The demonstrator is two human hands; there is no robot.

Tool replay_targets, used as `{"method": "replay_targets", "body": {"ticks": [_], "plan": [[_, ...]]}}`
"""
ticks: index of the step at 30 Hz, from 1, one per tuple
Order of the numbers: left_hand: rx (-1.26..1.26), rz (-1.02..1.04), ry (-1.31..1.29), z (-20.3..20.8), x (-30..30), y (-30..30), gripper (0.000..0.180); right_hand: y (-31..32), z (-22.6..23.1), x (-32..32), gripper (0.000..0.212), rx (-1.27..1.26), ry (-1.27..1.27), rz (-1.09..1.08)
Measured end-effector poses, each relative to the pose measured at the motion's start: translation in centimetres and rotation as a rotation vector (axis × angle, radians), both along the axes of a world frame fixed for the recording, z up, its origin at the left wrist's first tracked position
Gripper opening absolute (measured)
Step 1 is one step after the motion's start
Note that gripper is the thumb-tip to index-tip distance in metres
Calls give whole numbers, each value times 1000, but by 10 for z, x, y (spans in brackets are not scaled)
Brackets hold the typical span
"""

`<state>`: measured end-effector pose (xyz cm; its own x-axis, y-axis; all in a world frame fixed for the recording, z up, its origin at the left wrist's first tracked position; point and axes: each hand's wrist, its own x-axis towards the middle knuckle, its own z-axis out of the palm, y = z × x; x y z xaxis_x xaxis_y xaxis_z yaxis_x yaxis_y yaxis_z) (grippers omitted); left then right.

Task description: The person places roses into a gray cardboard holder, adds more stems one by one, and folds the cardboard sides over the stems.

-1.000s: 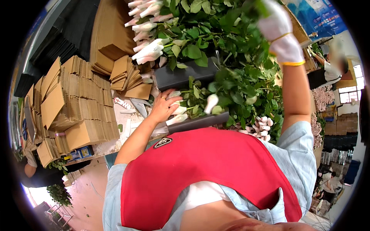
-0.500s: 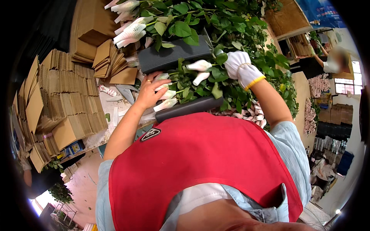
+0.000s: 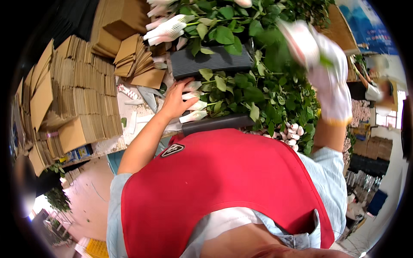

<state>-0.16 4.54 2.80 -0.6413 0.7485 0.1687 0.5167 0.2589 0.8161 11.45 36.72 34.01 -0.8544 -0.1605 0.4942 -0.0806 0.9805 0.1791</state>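
Observation:
My bare left hand (image 3: 175,99) curls around a row of white-netted rose heads (image 3: 195,105), a finger wearing a ring. Their leafy stems run right, between two dark grey ribbed blocks, one behind (image 3: 211,62) and one in front (image 3: 217,124). My right hand (image 3: 329,77), in a white knit glove with a yellow cuff, is raised at the right, above the foliage. It is smeared by motion, with a pale pink netted rose (image 3: 300,45) in its grasp and a bit of green showing beside the glove. The gloved fingers are hard to make out.
More netted roses (image 3: 170,29) lie beyond the rear block. Pink rose heads (image 3: 291,134) sit near my right side. Stacked cardboard (image 3: 86,90) fills the left, with loose pieces (image 3: 131,56) beside grey shears (image 3: 148,98). Another person (image 3: 373,92) stands at far right.
My gloved right hand has lifted away from the foliage, up and to the right, with a rose. The netted heads that lay between the blocks are gone from there. My left hand stays at the row.

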Motion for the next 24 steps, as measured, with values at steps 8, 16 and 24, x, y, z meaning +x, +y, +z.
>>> {"method": "replay_targets", "body": {"ticks": [8, 16, 24], "plan": [[-4, -63, 14, -6, -4, -1, 83, -78, -100, -17, 24, -11, -886, 58], [0, -60, 86, 3, 1, -2, 86, -100, -134, -38, 37, -163, -729, 371], [-161, -28, -24, 1, 2, -3, 64, -27, -106, -38, 49, -584, -733, 957]]}}
